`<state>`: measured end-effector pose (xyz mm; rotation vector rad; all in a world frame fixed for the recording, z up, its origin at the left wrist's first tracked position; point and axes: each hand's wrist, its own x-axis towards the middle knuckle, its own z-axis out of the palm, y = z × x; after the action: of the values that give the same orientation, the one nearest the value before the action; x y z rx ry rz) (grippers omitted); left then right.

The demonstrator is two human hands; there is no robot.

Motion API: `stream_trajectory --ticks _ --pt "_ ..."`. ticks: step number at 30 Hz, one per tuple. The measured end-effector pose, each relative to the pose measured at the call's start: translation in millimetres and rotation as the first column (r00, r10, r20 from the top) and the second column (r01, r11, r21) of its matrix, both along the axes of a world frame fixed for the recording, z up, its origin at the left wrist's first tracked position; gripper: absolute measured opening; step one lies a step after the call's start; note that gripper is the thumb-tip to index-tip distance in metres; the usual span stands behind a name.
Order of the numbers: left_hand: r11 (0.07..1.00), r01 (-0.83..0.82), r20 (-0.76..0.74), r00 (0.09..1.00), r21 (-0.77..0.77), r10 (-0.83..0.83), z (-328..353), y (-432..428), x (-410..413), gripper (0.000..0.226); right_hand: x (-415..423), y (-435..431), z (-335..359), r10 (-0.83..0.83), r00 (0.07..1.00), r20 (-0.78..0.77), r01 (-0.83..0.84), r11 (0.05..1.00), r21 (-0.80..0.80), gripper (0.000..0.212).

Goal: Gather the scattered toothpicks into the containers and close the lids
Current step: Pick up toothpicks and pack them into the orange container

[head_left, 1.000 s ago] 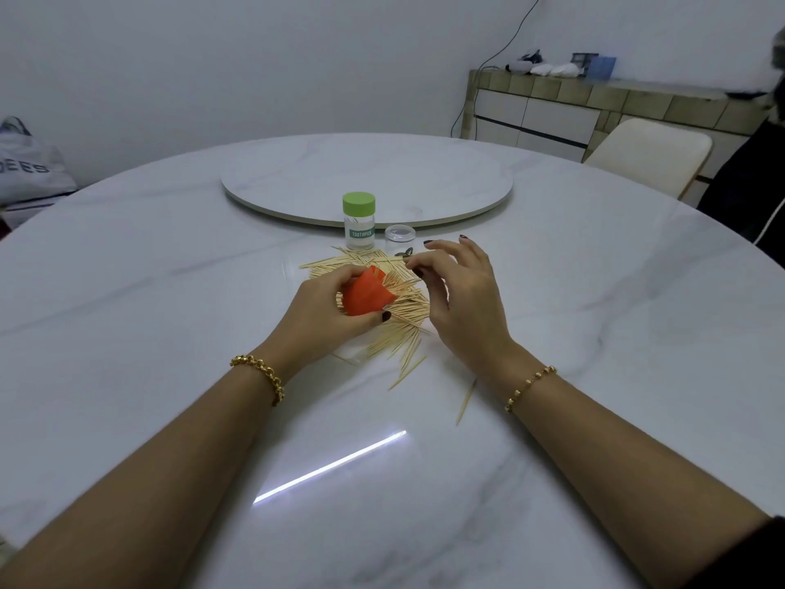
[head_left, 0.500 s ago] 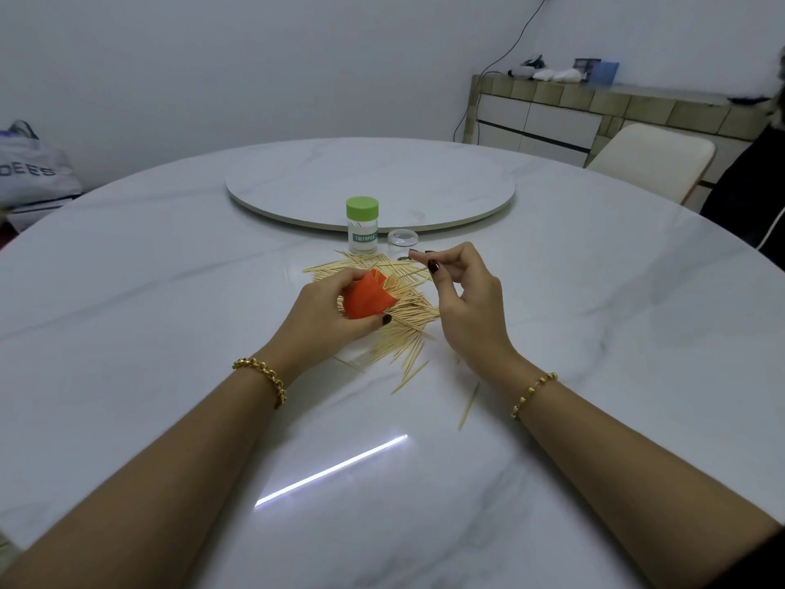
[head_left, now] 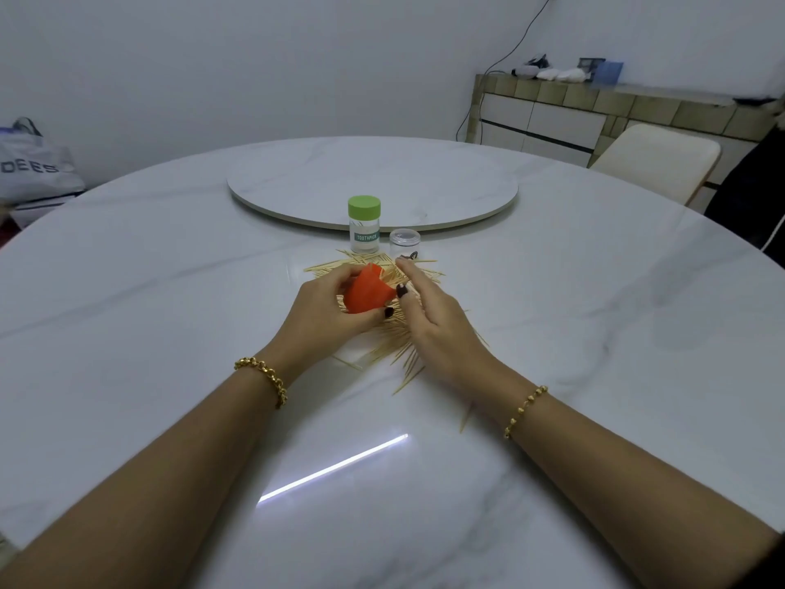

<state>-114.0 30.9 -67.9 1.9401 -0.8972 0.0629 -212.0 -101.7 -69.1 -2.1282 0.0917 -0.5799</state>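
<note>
Out in the middle of the round marble table (head_left: pixel 170 291), the left hand (head_left: pixel 327 312) grips the orange container (head_left: pixel 365 293), fingers curled round its body, tilted so the open mouth points up and to the right, and pale sticks show inside that mouth. Now the change: half a second ago the right hand (head_left: pixel 437 325) was lifted clear with its fingers curled in; it has swung left and down to the container's mouth, fingers stretched out nearly straight, index fingertip by the rim and thumb against the orange wall. Whether a stick is still between those fingers, I can't tell. The left hand has lifted the container a touch and turned it more toward the right hand.

Under and around both hands the toothpicks (head_left: pixel 405 361) lie fanned in a loose heap, unmoved, with one stray stick (head_left: pixel 466 420) apart near the right wrist. Just behind the heap stand the green-lidded container (head_left: pixel 364 225), lid on, and beside it a short clear container (head_left: pixel 404 244), both where they were. Behind them is the turntable (head_left: pixel 374 184). A gold bracelet (head_left: pixel 263 376) circles each wrist.
</note>
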Motion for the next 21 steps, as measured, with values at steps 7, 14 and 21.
stream_trajectory --ticks 7,14,21 --pt "0.995 0.088 0.018 0.996 0.052 -0.089 -0.4 -1.6 -5.4 0.048 4.5 -3.6 -9.3 -0.007 0.997 -0.071 -0.01 0.971 -0.237 0.063" --pt "0.997 0.072 0.052 0.996 0.042 -0.074 2.7 -0.3 -6.0 0.05 2.3 -7.9 -6.5 -0.084 0.996 0.031 0.087 0.988 -0.131 0.058" --pt "0.998 0.034 0.069 0.997 0.059 -0.038 2.2 1.3 -2.5 0.052 -0.2 -6.0 -3.7 0.055 0.991 0.12 -0.038 0.989 -0.14 0.047"
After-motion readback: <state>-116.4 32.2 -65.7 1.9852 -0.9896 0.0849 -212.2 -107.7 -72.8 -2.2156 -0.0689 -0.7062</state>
